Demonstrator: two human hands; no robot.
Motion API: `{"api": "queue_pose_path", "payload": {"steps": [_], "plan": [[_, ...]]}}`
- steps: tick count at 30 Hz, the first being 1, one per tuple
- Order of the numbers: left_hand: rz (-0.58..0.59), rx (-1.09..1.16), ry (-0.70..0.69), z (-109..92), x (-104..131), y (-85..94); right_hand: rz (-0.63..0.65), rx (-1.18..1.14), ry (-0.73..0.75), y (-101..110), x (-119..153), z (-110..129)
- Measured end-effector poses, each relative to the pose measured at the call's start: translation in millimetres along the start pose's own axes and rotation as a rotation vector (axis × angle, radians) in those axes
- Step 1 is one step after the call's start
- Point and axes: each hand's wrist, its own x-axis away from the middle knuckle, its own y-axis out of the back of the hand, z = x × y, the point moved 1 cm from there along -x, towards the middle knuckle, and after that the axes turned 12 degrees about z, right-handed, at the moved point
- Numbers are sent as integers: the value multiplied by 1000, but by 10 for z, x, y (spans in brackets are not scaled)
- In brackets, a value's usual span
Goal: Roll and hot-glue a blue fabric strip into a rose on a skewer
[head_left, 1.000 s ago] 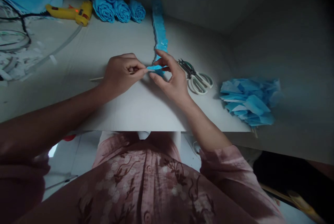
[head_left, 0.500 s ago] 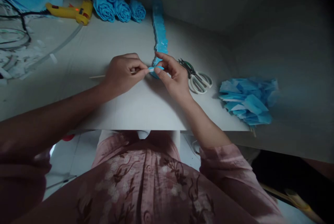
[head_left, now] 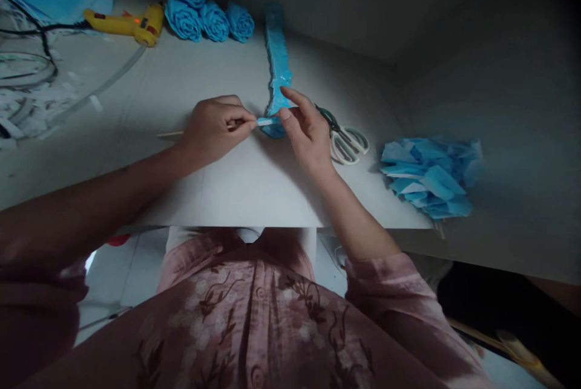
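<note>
My left hand is closed in a pinch on a thin wooden stick, whose bare end sticks out to the left. A small blue-and-white piece shows at its fingertips, around the stick's other end. My right hand is just right of that piece, with index finger and thumb apart; whether its other fingers touch the piece is hidden. Beneath and beyond the fingers, a long ruffled blue strip runs away across the table. White-handled scissors lie beside my right hand, their blades partly covered by it.
A yellow glue gun with a lit orange light lies at the back left, by several blue rolled paper roses. White scraps and black cable fill the left side. Bunched blue petals on sticks lie near the right edge.
My right hand has moved slightly right, and its thumb and index finger have come off the small blue piece. My left hand keeps its pinch nearly in place.
</note>
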Motion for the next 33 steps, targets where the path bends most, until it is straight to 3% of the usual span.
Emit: {"api": "queue_pose_path", "payload": {"steps": [9,14,23,33], "plan": [[-24,-66,-28,-68,24,40,-67,53,-12,94,-15,-24],[-64,-38,32,-52,26,36,-60,87,22,125,-3,64],[-73,-24,75,-41,20,50,18,194,73,75,1,139],[-54,-17,20,-76,26,19,-18,196,12,13,1,144]]}}
